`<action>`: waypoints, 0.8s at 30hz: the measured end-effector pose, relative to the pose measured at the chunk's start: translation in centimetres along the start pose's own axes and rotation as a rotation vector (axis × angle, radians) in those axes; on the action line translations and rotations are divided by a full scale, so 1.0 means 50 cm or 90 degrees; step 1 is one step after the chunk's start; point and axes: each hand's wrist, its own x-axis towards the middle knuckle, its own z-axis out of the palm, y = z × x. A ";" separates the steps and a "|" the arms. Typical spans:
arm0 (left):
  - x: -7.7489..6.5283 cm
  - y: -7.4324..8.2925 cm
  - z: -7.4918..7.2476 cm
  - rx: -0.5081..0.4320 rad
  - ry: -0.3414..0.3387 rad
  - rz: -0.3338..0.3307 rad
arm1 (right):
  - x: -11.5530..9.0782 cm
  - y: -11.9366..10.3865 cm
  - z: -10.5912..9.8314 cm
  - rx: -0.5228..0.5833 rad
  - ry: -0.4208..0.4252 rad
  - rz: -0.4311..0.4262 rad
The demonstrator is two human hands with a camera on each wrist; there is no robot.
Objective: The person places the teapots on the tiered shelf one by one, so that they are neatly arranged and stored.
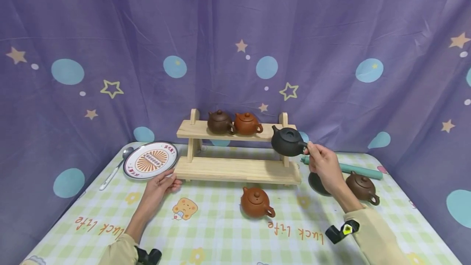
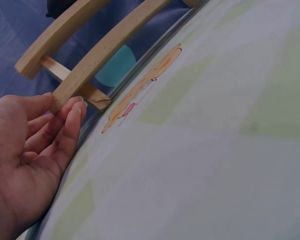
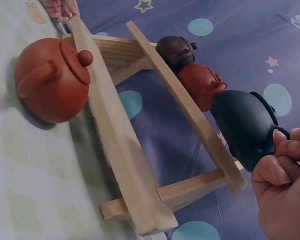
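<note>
My right hand grips a black teapot by its handle, at the right end of the upper board of a two-tier wooden rack. In the right wrist view the black teapot is beside that board, handle in my fingers. My left hand pinches the lower board's left front corner, thumb above and fingers below, as the left wrist view shows. A dark brown teapot and a reddish-brown teapot sit side by side on the upper board. Another reddish-brown teapot stands on the table before the rack.
Right of the rack are a brown teapot, a dark rounded thing partly hidden by my right hand, and a green tube-like roll. On the left lie a patterned plate and a spoon. A purple curtain hangs behind.
</note>
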 end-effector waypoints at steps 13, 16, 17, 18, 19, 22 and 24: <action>0.001 -0.002 -0.001 -0.010 0.002 -0.001 | 0.038 0.001 0.018 0.019 -0.003 0.000; 0.002 -0.002 0.000 -0.011 0.003 -0.003 | 0.045 0.003 0.022 0.016 0.001 0.005; 0.003 -0.003 0.000 -0.012 0.003 -0.004 | 0.047 0.003 0.023 0.012 0.003 0.006; 0.003 -0.003 0.000 -0.011 0.004 -0.005 | 0.049 0.004 0.024 0.009 0.008 0.008; 0.004 -0.003 0.000 -0.011 0.004 -0.005 | 0.051 0.004 0.025 0.005 0.011 0.009; 0.005 -0.004 0.000 -0.007 0.004 -0.006 | 0.057 0.005 0.028 -0.005 0.019 0.011; 0.005 -0.004 0.000 -0.006 0.005 -0.005 | 0.062 0.006 0.029 -0.014 0.021 0.010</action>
